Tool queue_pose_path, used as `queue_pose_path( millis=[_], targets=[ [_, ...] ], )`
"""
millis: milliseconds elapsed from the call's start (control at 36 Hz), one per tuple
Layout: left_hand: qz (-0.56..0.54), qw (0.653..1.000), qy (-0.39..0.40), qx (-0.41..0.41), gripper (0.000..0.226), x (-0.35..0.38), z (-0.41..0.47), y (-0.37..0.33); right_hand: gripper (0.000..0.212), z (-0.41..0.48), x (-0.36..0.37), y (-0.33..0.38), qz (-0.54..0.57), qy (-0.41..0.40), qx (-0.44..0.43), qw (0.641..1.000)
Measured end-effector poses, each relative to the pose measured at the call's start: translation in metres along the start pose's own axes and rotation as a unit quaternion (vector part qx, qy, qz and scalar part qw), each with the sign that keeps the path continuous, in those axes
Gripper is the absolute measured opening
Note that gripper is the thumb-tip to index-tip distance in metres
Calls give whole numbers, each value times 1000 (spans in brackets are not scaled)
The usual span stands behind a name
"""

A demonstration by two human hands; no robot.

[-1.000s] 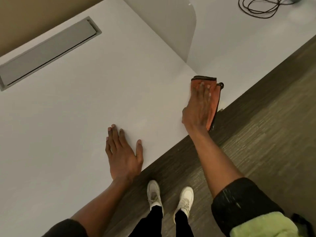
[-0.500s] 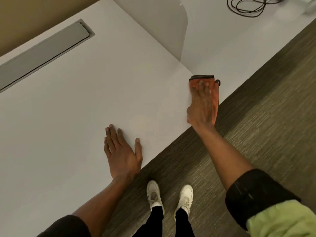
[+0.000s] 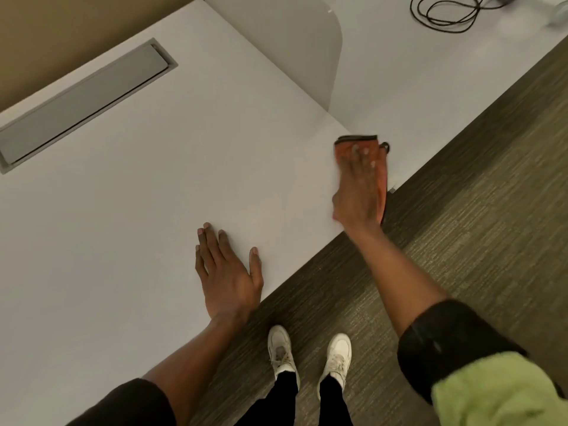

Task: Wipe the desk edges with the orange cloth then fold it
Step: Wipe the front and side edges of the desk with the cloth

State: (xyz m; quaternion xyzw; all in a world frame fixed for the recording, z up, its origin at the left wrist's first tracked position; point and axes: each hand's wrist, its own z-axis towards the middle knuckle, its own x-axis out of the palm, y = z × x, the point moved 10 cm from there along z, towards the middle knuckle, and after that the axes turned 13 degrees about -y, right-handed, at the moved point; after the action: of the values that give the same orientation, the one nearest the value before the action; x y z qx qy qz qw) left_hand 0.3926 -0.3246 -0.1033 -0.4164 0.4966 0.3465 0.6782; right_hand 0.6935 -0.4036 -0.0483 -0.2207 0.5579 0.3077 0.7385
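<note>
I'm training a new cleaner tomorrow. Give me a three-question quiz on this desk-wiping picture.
1. True or false: the left hand holds the cloth.
2. Where does the cloth lie? A) beside the cable B) at the desk edge near the divider C) on the floor
3. Fill in: the right hand presses flat on the ____.

Key: 1 false, the left hand rests flat on the bare desk; 2 B; 3 cloth.
</note>
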Motion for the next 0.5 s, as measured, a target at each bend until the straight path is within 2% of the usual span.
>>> queue_pose_path(
  millis=[56,111,222,306,361,417,500],
  targets=[
    [-3,1000,2,2,85,0,0,-1,85,22,11,-7,29,25,40,998],
    [-4,1000,3,2,85,1,-1,0,84,26,12,7,37,9,28,999],
    [2,1000,4,2,85,2,0,1,86,-20,-5,71,94,-23,-92,991],
    [2,1000,10,4,85,4,-1,1,81,-81,-10,114,185,14,-176,967],
    [0,1000,10,5,85,5,-1,1,80,-104,-9,119,198,35,-225,953],
    [3,1000,12,5,86,5,-1,1,81,-96,-8,104,195,24,-228,954],
    [2,1000,14,4,85,5,-1,2,87,-43,-3,67,123,-18,-167,978]
  ],
)
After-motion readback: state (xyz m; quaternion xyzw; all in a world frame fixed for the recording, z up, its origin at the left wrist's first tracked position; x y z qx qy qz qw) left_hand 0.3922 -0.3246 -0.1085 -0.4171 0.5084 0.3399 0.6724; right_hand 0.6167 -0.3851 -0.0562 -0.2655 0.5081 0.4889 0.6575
